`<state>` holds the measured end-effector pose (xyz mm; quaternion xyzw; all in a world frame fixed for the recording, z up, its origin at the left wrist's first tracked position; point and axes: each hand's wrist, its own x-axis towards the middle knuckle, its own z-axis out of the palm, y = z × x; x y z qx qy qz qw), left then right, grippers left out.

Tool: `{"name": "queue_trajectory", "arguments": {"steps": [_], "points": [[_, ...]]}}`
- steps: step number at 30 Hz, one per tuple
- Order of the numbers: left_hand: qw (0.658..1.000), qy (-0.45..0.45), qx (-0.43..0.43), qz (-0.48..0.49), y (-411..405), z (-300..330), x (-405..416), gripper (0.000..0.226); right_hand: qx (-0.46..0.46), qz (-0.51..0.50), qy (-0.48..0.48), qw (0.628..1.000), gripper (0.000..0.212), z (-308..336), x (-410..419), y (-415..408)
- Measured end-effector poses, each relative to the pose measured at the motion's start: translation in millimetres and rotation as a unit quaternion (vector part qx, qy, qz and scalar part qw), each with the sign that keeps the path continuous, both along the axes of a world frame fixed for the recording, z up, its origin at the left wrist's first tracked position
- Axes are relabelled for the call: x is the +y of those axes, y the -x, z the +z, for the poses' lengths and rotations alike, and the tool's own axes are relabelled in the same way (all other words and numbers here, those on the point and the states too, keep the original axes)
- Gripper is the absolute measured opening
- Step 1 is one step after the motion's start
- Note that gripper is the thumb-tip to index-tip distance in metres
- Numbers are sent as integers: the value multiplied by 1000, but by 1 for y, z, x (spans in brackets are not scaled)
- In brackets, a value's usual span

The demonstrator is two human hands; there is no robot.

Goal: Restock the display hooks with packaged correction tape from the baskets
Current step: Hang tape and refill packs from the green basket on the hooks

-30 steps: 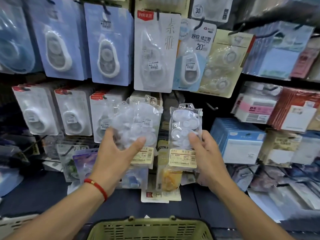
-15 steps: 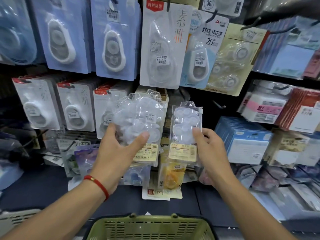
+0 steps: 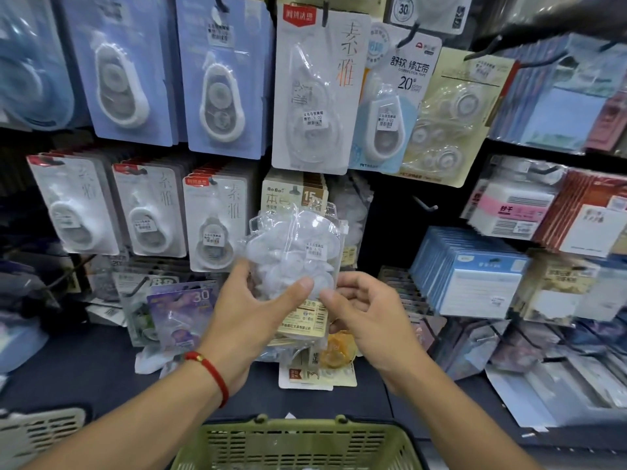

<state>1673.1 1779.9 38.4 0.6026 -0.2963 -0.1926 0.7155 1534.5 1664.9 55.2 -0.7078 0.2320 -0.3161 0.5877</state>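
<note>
Hands first: my left hand (image 3: 244, 320) grips a bunch of clear packs of correction tape (image 3: 295, 256), thumb across the front and the other fingers curled behind. My right hand (image 3: 369, 317) is right beside it with the fingers bent, thumb and forefinger pinching the bottom right edge of the same bunch, just where the yellowish label card (image 3: 305, 318) shows. So both are holding it, neither is loose.

Using the green basket (image 3: 295, 442) as my landmark: it sits at the bottom middle, and the bunch is straight above it, up in front of the display wall. Above-left of the basket hang three white carded tapes (image 3: 217, 222) in a row. A bare hook (image 3: 424, 205) sticks out above and to the right of the basket, near the bunch but not touching it. Red cord bracelet (image 3: 210, 371) is on my left wrist.
</note>
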Motion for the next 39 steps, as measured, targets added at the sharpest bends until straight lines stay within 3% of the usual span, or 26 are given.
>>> {"name": "queue_trajectory", "arguments": {"steps": [6,11,20,23,26,30,35,39], "points": [[997,29,65,-14,2,4,-2,67,-13,0,-45,999,16,-5,-7,2],[992,44,111,-32,-2,6,-1,51,-67,-67,-103,990,12,1,-17,5],[995,45,87,-6,-8,3,0,42,-75,-145,-101,981,12,4,-25,14],[997,40,70,4,-8,4,0,47,-47,-171,-52,983,18,1,-26,14],[998,35,47,18,-7,5,0,57,53,-235,104,965,32,-3,-29,17],[998,39,49,11,-1,5,-1,66,69,-194,202,958,35,-6,-15,13],[997,42,67,6,4,5,-3,66,65,-150,181,970,28,-6,-6,7],[997,35,67,-5,5,4,-1,62,52,-39,147,987,28,-8,-1,6]]}}
